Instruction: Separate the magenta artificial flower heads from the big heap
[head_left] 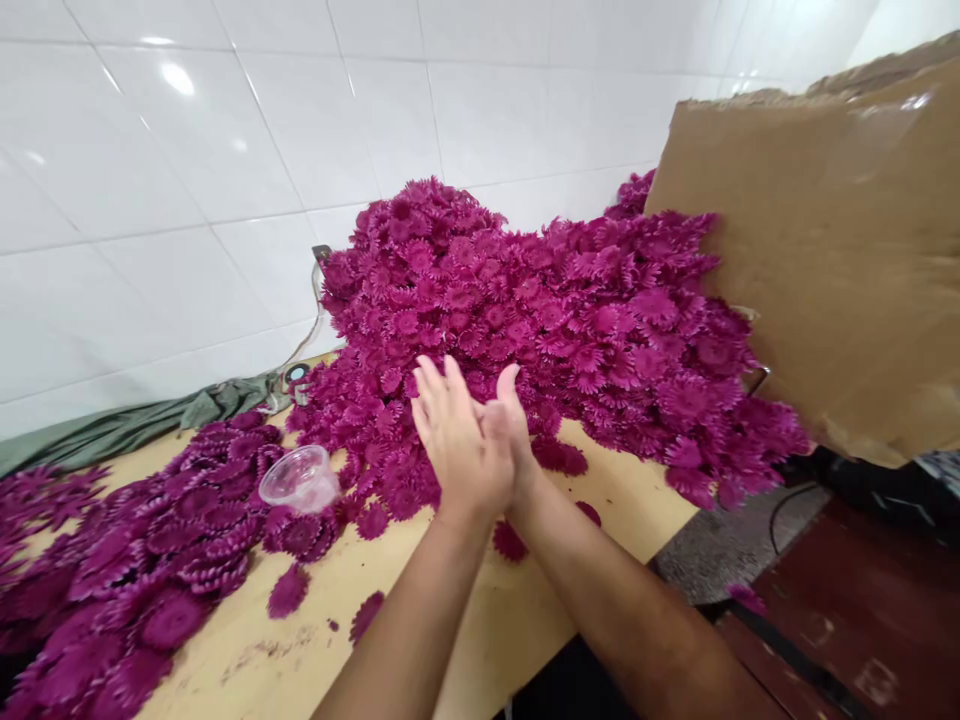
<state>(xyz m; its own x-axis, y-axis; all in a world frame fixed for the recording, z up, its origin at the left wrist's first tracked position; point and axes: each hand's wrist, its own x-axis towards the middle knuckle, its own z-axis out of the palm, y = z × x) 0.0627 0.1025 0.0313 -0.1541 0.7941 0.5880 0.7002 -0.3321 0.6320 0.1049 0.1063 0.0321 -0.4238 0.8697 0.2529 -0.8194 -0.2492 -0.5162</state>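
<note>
My left hand (pixel 454 440) and my right hand (pixel 514 425) are raised together over the table, palms pressed against each other, fingers stretched out and pointing away. Nothing shows between them. Just beyond the fingertips lies a big heap of magenta artificial flower heads (pixel 540 310). A few loose flower heads (pixel 559 457) lie right beside my right hand.
Stacks of the same flower heads (pixel 172 540) cover the left part of the yellow table (pixel 480 620). A clear plastic cup (pixel 300 480) lies tipped among them. A cardboard box (pixel 832 240) stands at the right. Green cloth (pixel 127 425) lies along the white tiled wall.
</note>
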